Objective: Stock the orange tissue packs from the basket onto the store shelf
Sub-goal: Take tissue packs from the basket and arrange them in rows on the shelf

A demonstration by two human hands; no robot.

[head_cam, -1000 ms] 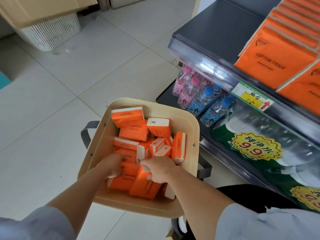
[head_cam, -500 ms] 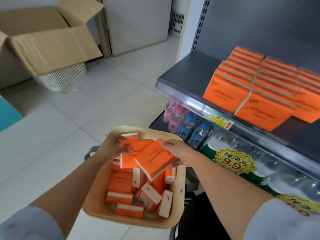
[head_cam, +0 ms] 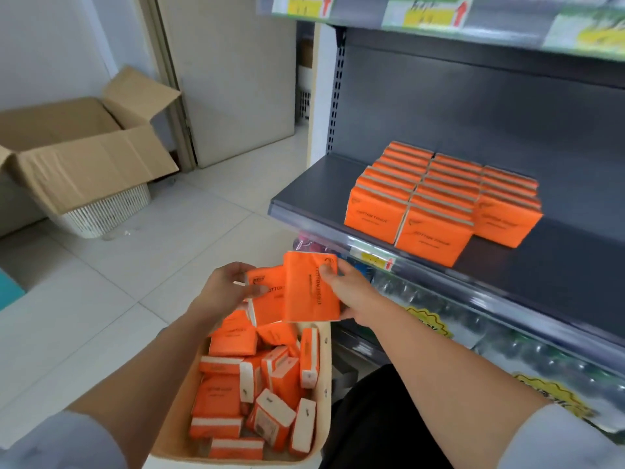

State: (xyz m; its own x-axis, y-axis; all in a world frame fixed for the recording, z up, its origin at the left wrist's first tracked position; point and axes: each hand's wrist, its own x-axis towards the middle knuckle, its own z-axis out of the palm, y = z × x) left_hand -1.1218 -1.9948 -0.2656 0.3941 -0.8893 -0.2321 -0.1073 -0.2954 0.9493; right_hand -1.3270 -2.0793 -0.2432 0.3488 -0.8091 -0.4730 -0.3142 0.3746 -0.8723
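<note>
While the grey store shelf [head_cam: 338,184] is carrying three rows of orange tissue packs [head_cam: 436,204], the beige basket [head_cam: 325,367] below is holding loose packs [head_cam: 233,343]; above it the right hand [head_cam: 351,296] is gripping one upright pack [head_cam: 309,289], the left hand [head_cam: 225,291] is pinching a second pack [head_cam: 269,299], fingers clamped, edges overlapping.

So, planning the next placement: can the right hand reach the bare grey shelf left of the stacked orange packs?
Probably yes: the right hand, gripping an orange tissue pack, sits below the front of the grey metal shelf, and nothing stands between.
</note>
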